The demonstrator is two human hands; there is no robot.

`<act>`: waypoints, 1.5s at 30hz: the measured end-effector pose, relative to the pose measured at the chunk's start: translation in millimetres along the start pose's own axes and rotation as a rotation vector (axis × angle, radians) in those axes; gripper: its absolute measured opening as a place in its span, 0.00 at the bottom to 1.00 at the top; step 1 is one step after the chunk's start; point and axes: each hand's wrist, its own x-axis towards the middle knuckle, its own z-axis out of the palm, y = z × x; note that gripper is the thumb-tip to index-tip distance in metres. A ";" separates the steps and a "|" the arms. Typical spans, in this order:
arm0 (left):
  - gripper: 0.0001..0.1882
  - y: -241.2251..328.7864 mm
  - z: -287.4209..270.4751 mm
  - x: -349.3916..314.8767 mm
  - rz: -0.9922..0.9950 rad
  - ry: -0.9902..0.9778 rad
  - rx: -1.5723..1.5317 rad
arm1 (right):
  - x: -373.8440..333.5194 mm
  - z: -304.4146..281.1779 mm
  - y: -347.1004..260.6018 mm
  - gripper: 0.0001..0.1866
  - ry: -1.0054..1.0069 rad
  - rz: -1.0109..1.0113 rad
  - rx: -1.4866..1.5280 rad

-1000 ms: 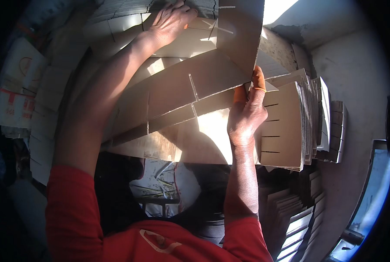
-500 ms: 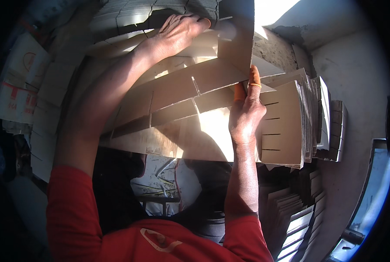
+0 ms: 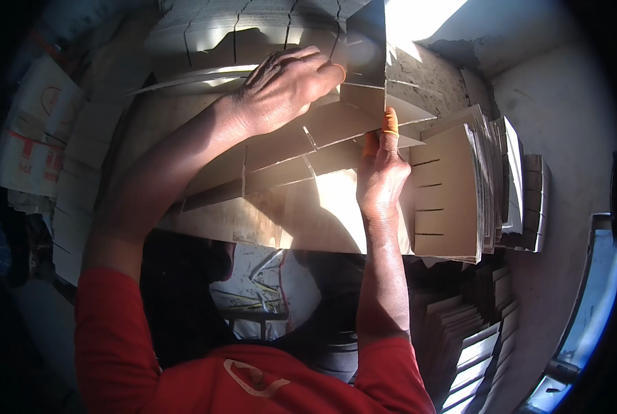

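An upright slotted cardboard strip point(image 3: 365, 65) stands in the middle, crossing several long cardboard strips point(image 3: 288, 162) that lie on edge side by side. My left hand point(image 3: 288, 86) is laid over the top of the long strips, its fingertips pressed against the upright strip. My right hand point(image 3: 381, 176) grips that strip's lower edge; orange finger covers sit on two of its fingertips. Beneath the strips lies a flat cardboard sheet point(image 3: 308, 221), half in sunlight.
A thick stack of slotted cardboard strips point(image 3: 460, 190) stands right of my right hand, with more stacks point(image 3: 474, 345) lower right. Piled cardboard point(image 3: 253, 27) fills the back. White printed sacks point(image 3: 32, 131) lie at the left. A grey wall point(image 3: 557, 124) rises at the right.
My left hand has slid down and right along the strips toward the upright piece. My right hand has stayed at the strip's lower edge, and the upright strip sits lower among the long strips.
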 end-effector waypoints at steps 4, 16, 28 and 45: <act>0.23 3.5 -30.3 16.4 -0.349 -0.101 -0.259 | -0.6 -6.7 -5.3 0.29 0.127 -0.119 0.086; 0.26 -102.9 56.2 36.5 -0.374 -0.239 0.539 | -1.3 -5.0 -6.4 0.25 0.021 -0.026 0.333; 0.09 -114.5 49.3 22.7 -0.205 -0.063 0.324 | -1.1 2.0 3.9 0.30 0.097 -0.209 0.216; 0.10 -70.4 30.9 24.7 -0.085 0.023 0.147 | -9.8 -21.5 -7.8 0.31 0.031 -0.163 -0.034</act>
